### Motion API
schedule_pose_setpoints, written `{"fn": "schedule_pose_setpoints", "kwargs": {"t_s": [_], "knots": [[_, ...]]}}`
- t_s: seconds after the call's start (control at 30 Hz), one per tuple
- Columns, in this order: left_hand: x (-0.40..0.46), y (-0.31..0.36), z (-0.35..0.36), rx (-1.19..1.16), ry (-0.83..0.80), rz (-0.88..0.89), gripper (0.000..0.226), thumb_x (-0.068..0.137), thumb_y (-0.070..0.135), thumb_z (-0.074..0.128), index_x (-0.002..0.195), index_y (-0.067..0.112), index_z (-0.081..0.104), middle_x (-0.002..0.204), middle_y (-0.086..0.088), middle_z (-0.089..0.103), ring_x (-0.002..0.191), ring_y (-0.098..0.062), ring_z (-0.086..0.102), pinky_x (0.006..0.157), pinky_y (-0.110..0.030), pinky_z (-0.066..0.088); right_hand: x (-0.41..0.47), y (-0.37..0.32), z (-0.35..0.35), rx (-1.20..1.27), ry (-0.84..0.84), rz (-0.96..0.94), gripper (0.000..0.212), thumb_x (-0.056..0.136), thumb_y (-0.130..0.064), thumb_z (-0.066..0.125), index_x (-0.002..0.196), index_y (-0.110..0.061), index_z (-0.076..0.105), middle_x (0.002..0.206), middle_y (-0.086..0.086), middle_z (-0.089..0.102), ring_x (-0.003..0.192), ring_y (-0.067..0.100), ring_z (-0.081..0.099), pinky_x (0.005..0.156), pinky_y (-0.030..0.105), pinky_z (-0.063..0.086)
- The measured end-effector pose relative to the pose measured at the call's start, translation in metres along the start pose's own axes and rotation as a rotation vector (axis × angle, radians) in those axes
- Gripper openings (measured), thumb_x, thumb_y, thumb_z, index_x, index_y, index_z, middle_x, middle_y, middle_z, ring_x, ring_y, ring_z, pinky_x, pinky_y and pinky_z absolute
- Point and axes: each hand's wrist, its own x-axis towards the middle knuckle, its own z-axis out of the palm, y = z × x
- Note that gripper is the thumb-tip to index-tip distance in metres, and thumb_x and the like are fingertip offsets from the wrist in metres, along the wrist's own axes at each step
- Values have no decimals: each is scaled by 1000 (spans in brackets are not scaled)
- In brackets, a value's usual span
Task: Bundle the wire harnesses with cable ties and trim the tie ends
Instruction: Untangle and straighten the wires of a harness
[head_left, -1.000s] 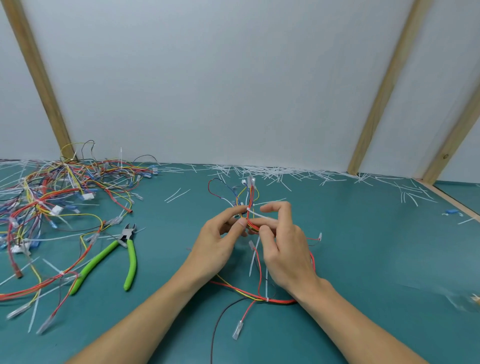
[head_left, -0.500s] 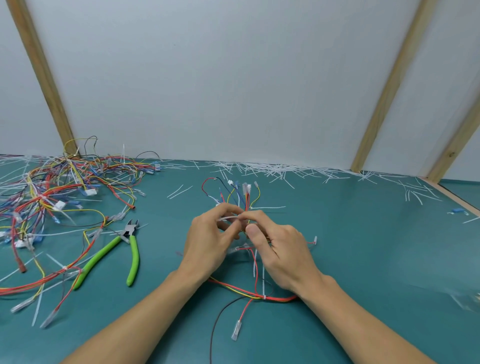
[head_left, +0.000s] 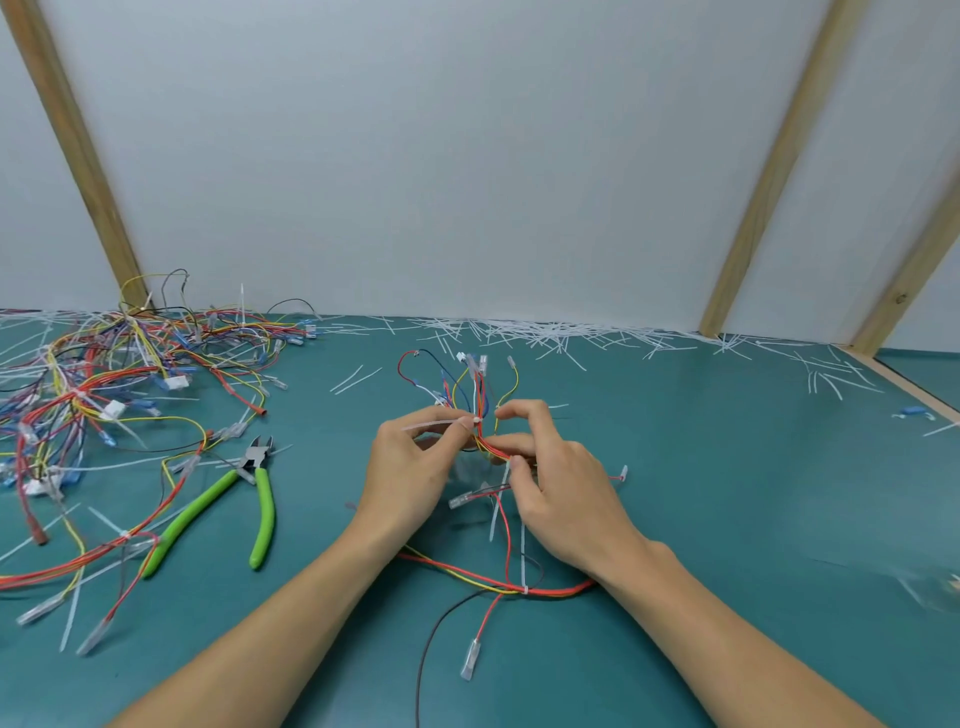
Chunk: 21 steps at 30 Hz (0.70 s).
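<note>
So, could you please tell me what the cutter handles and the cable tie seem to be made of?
Cutter handles: probably soft rubbery plastic sleeves, bright green and matte. Cable tie: thin translucent white plastic, likely nylon, flexing where the left hand pinches it.

- Table top (head_left: 727, 493): teal, matt, smooth sheet surface; no glare.
- Wire harness (head_left: 480, 410): thin wires in smooth plastic insulation, red, yellow, blue, black; clear plastic sleeves at the ends.
- Cable tie (head_left: 434, 426): white translucent plastic, smooth.
- Cutters (head_left: 249, 499): glossy lime-green plastic grips, dull grey metal head.
- Offcuts (head_left: 561, 332): thin white plastic strips.
- Wall panel (head_left: 441, 156): pale, matt, smooth.
- Battens (head_left: 769, 171): bare light wood, visible grain.
</note>
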Motion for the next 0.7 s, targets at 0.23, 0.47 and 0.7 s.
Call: {"fn": "schedule_pose_setpoints", "kwargs": {"t_s": [0.23,0.47,0.7], "knots": [[4,5,-5,-138,127,13,18,94,17,70,83,26,82,83,-2,78,85,-15,75,73,-25,60,2,9,-11,29,81,66,25,92,-20,46,110,-31,60,106,-20,73,103,3,68,91,40,54],[-1,12,-4,-87,78,143,13,90,11,74,101,18,77,93,3,78,90,-10,74,79,-19,56,3,7,-7,58,194,-1,21,97,-49,55,91,-31,64,81,-20,67,79,4,63,71,33,52],[-11,14,4,95,-195,328,75,82,-9,72,142,28,44,134,13,59,119,-9,65,98,-21,50,7,12,-6,120,337,28,13,92,-36,68,92,-32,55,77,-13,63,73,11,63,68,42,54]]}}
